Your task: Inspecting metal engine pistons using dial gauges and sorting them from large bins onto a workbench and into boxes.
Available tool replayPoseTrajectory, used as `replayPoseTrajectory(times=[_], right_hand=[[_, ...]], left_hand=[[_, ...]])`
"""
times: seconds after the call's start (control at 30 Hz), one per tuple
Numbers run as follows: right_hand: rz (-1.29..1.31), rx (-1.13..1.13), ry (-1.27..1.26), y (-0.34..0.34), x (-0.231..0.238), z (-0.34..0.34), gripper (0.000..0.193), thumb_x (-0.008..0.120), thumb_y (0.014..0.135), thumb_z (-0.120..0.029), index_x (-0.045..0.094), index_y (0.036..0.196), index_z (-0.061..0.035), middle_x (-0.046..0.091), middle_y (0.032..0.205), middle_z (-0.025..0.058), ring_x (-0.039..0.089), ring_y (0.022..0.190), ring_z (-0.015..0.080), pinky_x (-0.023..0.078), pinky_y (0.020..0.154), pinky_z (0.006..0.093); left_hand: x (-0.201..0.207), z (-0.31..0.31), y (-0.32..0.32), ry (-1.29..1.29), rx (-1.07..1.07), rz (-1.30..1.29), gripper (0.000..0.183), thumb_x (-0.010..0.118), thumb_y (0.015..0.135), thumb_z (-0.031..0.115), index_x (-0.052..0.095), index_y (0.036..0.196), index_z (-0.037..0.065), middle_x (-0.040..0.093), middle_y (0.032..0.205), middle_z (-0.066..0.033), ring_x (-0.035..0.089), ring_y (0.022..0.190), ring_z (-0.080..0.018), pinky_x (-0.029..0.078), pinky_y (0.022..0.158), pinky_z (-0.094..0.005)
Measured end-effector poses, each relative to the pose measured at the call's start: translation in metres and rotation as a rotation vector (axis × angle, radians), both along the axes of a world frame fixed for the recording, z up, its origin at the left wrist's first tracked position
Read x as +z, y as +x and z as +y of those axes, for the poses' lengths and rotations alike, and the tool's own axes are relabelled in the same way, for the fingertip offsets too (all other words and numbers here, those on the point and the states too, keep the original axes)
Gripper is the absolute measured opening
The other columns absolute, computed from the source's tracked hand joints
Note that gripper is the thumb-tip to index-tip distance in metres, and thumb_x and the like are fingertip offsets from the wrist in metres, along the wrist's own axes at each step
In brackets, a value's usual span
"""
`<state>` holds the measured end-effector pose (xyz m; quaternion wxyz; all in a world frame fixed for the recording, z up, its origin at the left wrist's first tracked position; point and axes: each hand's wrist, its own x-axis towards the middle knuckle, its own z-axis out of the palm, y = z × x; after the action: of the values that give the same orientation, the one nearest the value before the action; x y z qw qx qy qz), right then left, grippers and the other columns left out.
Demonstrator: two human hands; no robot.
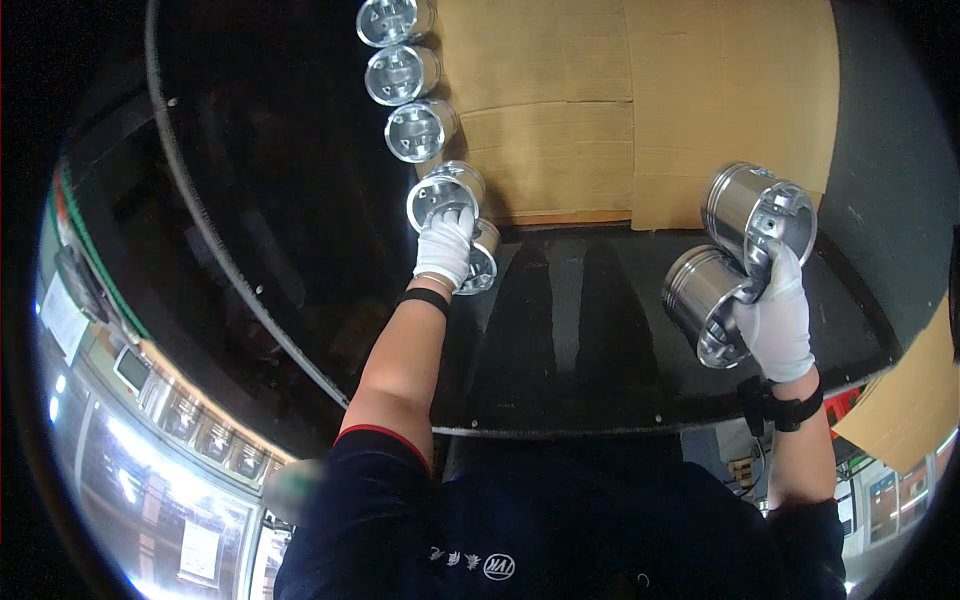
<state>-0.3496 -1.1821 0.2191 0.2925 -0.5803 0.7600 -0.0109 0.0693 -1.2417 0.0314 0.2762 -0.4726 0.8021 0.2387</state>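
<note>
Pistons point(735, 203) in both gloved hands point(778, 322), cardboard point(560, 160) beyond.

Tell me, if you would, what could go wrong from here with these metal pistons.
Slipping: the right hand grips an upper piston and a lower piston together by their open ends, so either might slip free.
Knocking: those two sit close together and could mark each other.
Nudging: the left hand has its fingers in the open end of a near piston, close to the next piston in the row, so a shift there might bump it.
</note>
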Motion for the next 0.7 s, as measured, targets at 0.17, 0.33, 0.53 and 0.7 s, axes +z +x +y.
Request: replayPoseTrajectory(times=[0.17, 0.33, 0.53, 0.7], right_hand=[[0.006, 0.049, 0.052, 0.003, -0.020, -0.006, 0.065, 0.068, 0.069, 0.003, 0.045, 0.129, -0.0014, 0.054, 0.125, 0.0262, 0.058, 0.108, 0.0463, 0.052, 0.089, 0.0449], [-0.006, 0.096, 0.096, 0.002, -0.024, -0.007, 0.067, 0.068, 0.069, 0.003, 0.043, 0.131, -0.0037, 0.054, 0.126, 0.0261, 0.058, 0.107, 0.0465, 0.052, 0.088, 0.0456], [-0.035, 0.063, 0.110, -0.001, -0.023, -0.004, 0.067, 0.068, 0.069, 0.004, 0.044, 0.131, -0.0049, 0.054, 0.126, 0.0260, 0.058, 0.107, 0.0469, 0.052, 0.087, 0.0452], [-0.004, 0.062, 0.119, 0.000, -0.027, -0.002, 0.067, 0.069, 0.069, 0.004, 0.044, 0.130, -0.0056, 0.054, 0.126, 0.0262, 0.058, 0.106, 0.0468, 0.052, 0.086, 0.0455]], left_hand=[[-0.039, -0.004, 0.012, 0.032, -0.017, 0.016, 0.041, 0.060, 0.082, 0.011, 0.053, 0.122, 0.006, 0.062, 0.108, -0.0187, 0.061, 0.101, -0.0366, 0.049, 0.090, -0.0456], [-0.046, -0.014, 0.004, 0.055, 0.047, 0.028, 0.038, 0.057, 0.085, 0.011, 0.054, 0.122, 0.005, 0.060, 0.111, -0.0208, 0.059, 0.104, -0.0384, 0.049, 0.089, -0.0474], [-0.048, 0.002, 0.006, 0.074, 0.005, 0.024, 0.047, 0.057, 0.082, 0.008, 0.050, 0.128, 0.003, 0.058, 0.111, -0.0225, 0.057, 0.103, -0.0393, 0.048, 0.089, -0.0468], [-0.050, -0.003, 0.014, 0.041, 0.045, -0.012, 0.045, 0.056, 0.083, 0.008, 0.051, 0.127, 0.003, 0.059, 0.109, -0.0222, 0.057, 0.104, -0.0394, 0.048, 0.090, -0.0473]])
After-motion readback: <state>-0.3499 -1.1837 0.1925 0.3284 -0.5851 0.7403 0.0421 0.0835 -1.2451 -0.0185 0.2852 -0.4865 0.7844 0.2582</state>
